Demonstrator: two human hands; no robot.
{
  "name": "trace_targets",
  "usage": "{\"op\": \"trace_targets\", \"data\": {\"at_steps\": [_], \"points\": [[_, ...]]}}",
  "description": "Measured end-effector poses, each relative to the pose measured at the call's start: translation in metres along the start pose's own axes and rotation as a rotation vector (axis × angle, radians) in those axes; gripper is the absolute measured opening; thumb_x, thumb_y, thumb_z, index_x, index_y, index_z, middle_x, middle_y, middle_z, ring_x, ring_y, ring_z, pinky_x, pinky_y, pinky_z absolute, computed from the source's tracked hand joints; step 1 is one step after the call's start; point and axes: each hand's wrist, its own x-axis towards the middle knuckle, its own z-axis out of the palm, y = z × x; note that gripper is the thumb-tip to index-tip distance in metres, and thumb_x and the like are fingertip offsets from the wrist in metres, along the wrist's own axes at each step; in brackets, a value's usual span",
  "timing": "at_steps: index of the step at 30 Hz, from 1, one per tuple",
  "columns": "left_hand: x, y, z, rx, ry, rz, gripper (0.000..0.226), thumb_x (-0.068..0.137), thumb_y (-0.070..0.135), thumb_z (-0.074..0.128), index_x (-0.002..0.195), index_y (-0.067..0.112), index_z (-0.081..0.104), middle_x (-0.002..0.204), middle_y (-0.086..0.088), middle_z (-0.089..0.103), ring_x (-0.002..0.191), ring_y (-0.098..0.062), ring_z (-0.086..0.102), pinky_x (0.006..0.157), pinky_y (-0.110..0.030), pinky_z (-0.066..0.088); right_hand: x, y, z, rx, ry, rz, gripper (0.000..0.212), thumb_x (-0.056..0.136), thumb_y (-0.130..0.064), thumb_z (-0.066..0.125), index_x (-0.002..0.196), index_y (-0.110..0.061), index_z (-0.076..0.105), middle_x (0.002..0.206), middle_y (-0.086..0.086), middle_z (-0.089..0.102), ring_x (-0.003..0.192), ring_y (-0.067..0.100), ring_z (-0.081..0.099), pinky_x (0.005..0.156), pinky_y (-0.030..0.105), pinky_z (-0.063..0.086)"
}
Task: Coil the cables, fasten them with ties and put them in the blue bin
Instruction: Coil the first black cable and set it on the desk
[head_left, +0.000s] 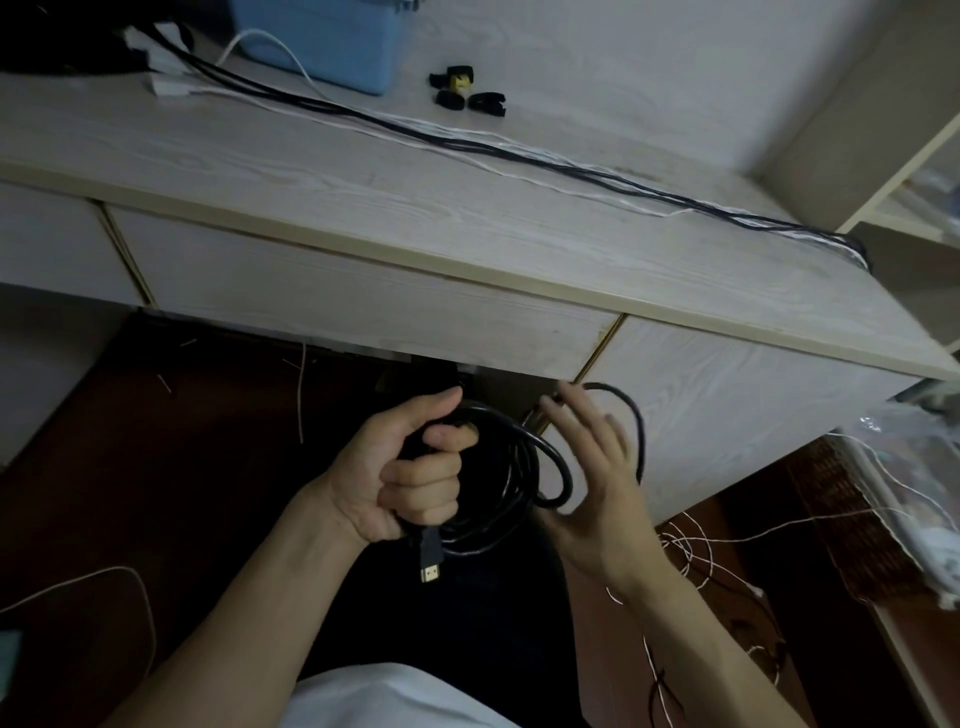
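White cloth (395, 696) at bottom centre, likely the person's lap, sits nearest the lens. Above it, left hand (405, 478) fisted tight around a bundle of black cable (519, 467), thumb up; plug (430, 564) dangles below the fist. Grip looks meant to pin the finished loops so they don't spring apart. Right hand (592, 488), lower centre-right, fingers mostly straight and spread, blurred; a loose loop arcs around its fingertips, probably being guided onto the coil. Whether it pinches the cable, cannot tell. Coil is held below the surface (363, 208) edge. Upper frame: blue bin (322, 47) top left, ties (467, 91) just right of it, more cables (519, 150) stretched across the surface, uncoiled. Fastening not yet begun.
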Motion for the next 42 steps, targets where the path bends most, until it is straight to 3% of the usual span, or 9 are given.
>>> {"op": "trace_targets", "data": {"at_steps": [7, 15, 17, 20, 23, 30, 34, 39, 42], "points": [[0.002, -0.004, -0.001, -0.097, -0.053, 0.032, 0.041, 0.103, 0.040, 0.041, 0.078, 0.011, 0.054, 0.043, 0.004, 0.037, 0.036, -0.011, 0.033, 0.043, -0.024, 0.026, 0.002, 0.010, -0.003, 0.159, -0.067, 0.034, 0.066, 0.075, -0.028, 0.085, 0.131, -0.020, 0.051, 0.134, -0.005, 0.051, 0.130, 0.007, 0.045, 0.109, 0.031, 0.041], [0.011, -0.006, 0.005, -0.235, -0.174, 0.116, 0.043, 0.102, 0.042, 0.040, 0.079, 0.009, 0.053, 0.041, 0.005, 0.030, 0.032, -0.010, 0.024, 0.044, -0.026, 0.028, 0.002, 0.014, -0.001, 0.147, 0.241, 0.076, 0.008, 0.086, -0.013, 0.071, 0.091, -0.015, 0.065, 0.090, -0.007, 0.062, 0.086, 0.002, 0.060, 0.077, 0.012, 0.048], [0.011, -0.001, 0.009, -0.211, -0.057, 0.277, 0.042, 0.101, 0.044, 0.041, 0.074, 0.013, 0.051, 0.040, 0.006, 0.029, 0.032, -0.011, 0.024, 0.042, -0.025, 0.025, 0.003, 0.012, -0.005, 0.153, 0.213, 0.045, 0.004, 0.089, -0.014, 0.066, 0.089, -0.011, 0.068, 0.088, -0.005, 0.065, 0.085, 0.001, 0.062, 0.076, 0.010, 0.047], [0.007, 0.008, 0.012, -0.055, 0.355, 0.546, 0.044, 0.098, 0.046, 0.042, 0.062, 0.020, 0.047, 0.034, 0.009, 0.023, 0.030, -0.009, 0.020, 0.038, -0.023, 0.019, 0.001, 0.012, -0.014, 0.298, 0.186, 0.160, 0.017, 0.097, -0.018, 0.053, 0.089, -0.015, 0.067, 0.083, -0.004, 0.069, 0.081, 0.007, 0.066, 0.073, 0.013, 0.049], [-0.002, 0.015, 0.008, 0.150, 0.649, 0.608, 0.046, 0.096, 0.045, 0.044, 0.057, 0.021, 0.045, 0.033, 0.008, 0.024, 0.029, -0.007, 0.021, 0.038, -0.024, 0.014, 0.000, 0.018, -0.021, 0.392, 0.249, 0.256, 0.023, 0.101, -0.021, 0.042, 0.088, -0.019, 0.061, 0.071, -0.009, 0.060, 0.067, 0.006, 0.056, 0.065, 0.013, 0.043], [-0.004, 0.006, 0.013, 0.423, 0.660, 0.363, 0.047, 0.095, 0.049, 0.045, 0.061, 0.017, 0.042, 0.036, 0.005, 0.024, 0.031, -0.010, 0.022, 0.036, -0.022, 0.024, -0.002, 0.025, -0.022, 0.403, 0.377, 0.448, 0.022, 0.105, -0.027, 0.041, 0.102, -0.016, 0.061, 0.062, 0.003, 0.043, 0.054, 0.017, 0.037, 0.047, 0.029, 0.031], [0.001, 0.000, 0.019, 0.579, 0.662, 0.280, 0.050, 0.097, 0.050, 0.038, 0.059, 0.018, 0.041, 0.038, 0.001, 0.024, 0.032, -0.017, 0.030, 0.040, -0.026, 0.032, -0.001, 0.028, -0.022, 0.256, 0.290, 0.518, 0.017, 0.106, -0.022, 0.042, 0.099, -0.019, 0.057, 0.059, -0.001, 0.047, 0.045, 0.009, 0.037, 0.043, 0.022, 0.030], [0.006, -0.002, 0.021, 0.653, 0.674, 0.337, 0.055, 0.098, 0.053, 0.034, 0.056, 0.020, 0.042, 0.043, -0.005, 0.036, 0.048, -0.029, 0.054, 0.063, -0.031, 0.050, -0.004, 0.028, -0.021, 0.073, 0.000, 0.512, 0.018, 0.105, -0.023, 0.044, 0.097, -0.015, 0.059, 0.057, -0.001, 0.053, 0.042, 0.009, 0.042, 0.042, 0.023, 0.029], [0.012, -0.005, 0.020, 0.362, 0.645, 0.465, 0.052, 0.098, 0.051, 0.034, 0.057, 0.020, 0.042, 0.048, -0.001, 0.037, 0.039, -0.019, 0.043, 0.044, -0.026, 0.039, -0.005, 0.021, -0.017, 0.092, -0.235, 0.438, 0.014, 0.103, -0.020, 0.049, 0.094, -0.022, 0.059, 0.055, -0.005, 0.055, 0.042, 0.007, 0.047, 0.041, 0.016, 0.030]]}}
